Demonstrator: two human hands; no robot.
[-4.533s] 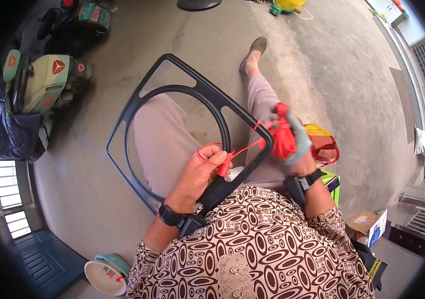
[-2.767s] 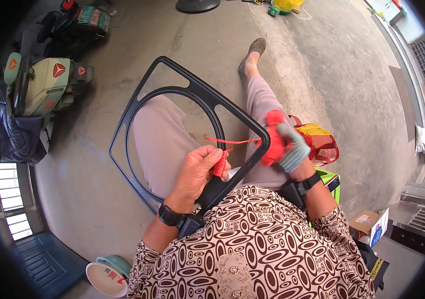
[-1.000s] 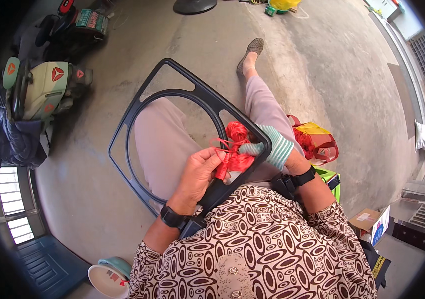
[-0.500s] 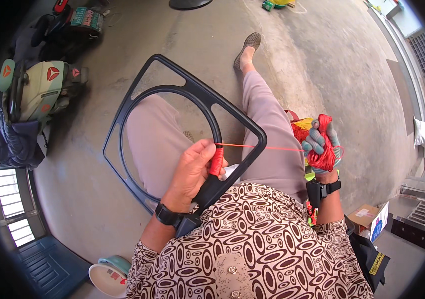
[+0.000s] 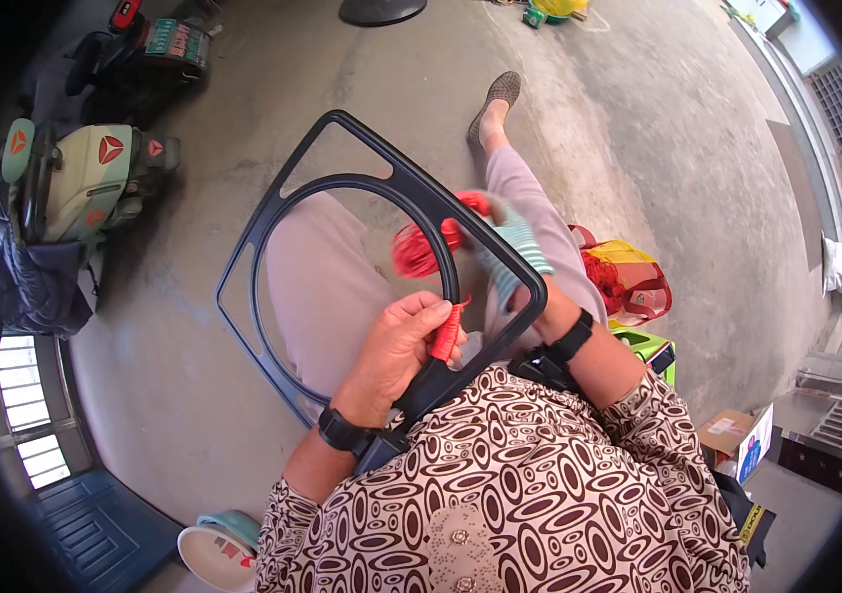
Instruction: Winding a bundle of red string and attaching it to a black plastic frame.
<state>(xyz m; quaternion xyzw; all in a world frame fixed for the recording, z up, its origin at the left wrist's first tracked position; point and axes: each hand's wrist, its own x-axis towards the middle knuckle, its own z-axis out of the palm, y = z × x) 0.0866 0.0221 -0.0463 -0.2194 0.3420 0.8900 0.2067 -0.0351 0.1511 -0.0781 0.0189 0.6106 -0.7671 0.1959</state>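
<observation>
Across my lap rests a black plastic frame, angular outside with a round ring inside. My bare left hand is closed on the ring's near right side, where tight turns of red cord wrap it. My right hand, in a grey-and-white striped glove, is behind the frame's right bar, partly hidden and blurred. A bundle of red cord is in its grip, with part of it showing through the ring opening. A short loop of cord stands up at the top of the wrapping.
Right of my leg sits a red and yellow bag with more red cord inside, beside a bright green box. Scooters stand at left. Basins lie lower left, a cardboard box lower right.
My right hand has swung from far right to behind the frame, carrying the cord bundle into the ring opening. The stretched strand has gone slack. The frame has shifted slightly right.
</observation>
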